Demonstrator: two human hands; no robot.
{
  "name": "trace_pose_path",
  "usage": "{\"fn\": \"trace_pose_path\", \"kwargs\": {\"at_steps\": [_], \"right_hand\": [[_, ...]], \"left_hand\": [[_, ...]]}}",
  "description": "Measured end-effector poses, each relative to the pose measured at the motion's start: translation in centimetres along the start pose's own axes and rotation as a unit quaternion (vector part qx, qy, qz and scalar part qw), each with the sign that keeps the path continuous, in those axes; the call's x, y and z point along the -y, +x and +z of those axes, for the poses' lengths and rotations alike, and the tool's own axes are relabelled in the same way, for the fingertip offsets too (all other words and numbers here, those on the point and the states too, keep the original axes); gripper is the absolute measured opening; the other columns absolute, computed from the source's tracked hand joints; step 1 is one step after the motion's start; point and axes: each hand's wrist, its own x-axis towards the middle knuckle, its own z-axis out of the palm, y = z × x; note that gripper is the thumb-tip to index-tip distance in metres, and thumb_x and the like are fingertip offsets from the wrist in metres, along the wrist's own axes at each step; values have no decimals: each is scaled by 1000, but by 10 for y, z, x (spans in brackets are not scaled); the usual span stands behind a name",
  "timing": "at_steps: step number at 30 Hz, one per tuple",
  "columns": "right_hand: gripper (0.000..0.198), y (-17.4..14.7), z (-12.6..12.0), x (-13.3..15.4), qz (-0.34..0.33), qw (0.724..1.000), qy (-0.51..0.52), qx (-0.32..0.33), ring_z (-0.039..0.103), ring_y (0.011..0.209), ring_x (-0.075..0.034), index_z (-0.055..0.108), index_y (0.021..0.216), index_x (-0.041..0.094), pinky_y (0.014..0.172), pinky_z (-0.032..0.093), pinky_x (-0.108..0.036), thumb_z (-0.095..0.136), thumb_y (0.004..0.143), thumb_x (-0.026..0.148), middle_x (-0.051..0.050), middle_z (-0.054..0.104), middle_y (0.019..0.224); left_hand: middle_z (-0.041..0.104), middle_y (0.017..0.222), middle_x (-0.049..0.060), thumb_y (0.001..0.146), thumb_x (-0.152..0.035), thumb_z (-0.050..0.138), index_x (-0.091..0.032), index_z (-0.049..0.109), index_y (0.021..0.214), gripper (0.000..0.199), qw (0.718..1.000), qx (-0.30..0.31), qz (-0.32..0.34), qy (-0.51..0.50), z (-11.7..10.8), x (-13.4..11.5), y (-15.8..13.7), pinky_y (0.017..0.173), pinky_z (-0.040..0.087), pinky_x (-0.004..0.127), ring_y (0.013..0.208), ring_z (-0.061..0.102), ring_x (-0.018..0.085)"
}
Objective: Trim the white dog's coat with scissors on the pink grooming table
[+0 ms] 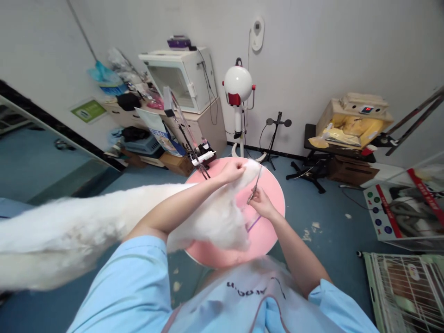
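Observation:
A white, long-haired dog stretches from the left edge onto a round pink table. My left hand is closed on the dog's fur, around a fluffy part pointing to the far side of the table; I cannot tell whether it is tail or leg. My right hand grips a pair of scissors by the handles, blades pointing up along the right side of that fluffy part. Below the right hand, a thin purple tool lies on the table, partly hidden by fur.
Behind the table stand a white dryer on a pole and a black tripod. A metal arm rises at the table's left edge beside a bottle holder. Wire cage at lower right; clumps of fur lie on the floor.

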Motion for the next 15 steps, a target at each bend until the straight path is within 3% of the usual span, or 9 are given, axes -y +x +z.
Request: {"fn": "trace_pose_path", "kwargs": {"at_steps": [7, 11, 15], "right_hand": [[49, -7, -19, -2, 16, 998, 33, 51, 59, 73, -14, 50, 97, 24, 74, 50, -32, 79, 58, 30, 6, 59, 80], [43, -2, -41, -1, 38, 992, 114, 44, 61, 73, -17, 51, 89, 25, 68, 50, -32, 78, 56, 33, 4, 61, 76], [32, 18, -61, 13, 24, 995, 90, 22, 45, 54, -13, 54, 85, 25, 53, 36, -27, 68, 70, 49, 6, 50, 58]], "left_hand": [[30, 57, -4, 76, -18, 49, -18, 31, 56, 27, 998, 23, -14, 58, 6, -8, -9, 57, 21, 26, 57, 29, 8], [37, 56, -3, 81, -18, 51, -17, 37, 57, 28, 992, 41, -3, 121, 15, -15, -22, 59, 22, 27, 57, 33, 10], [55, 64, 2, 84, -19, 54, -15, 54, 63, 21, 981, 50, -1, 189, 30, -21, -33, 62, 25, 27, 61, 42, 12]]}}
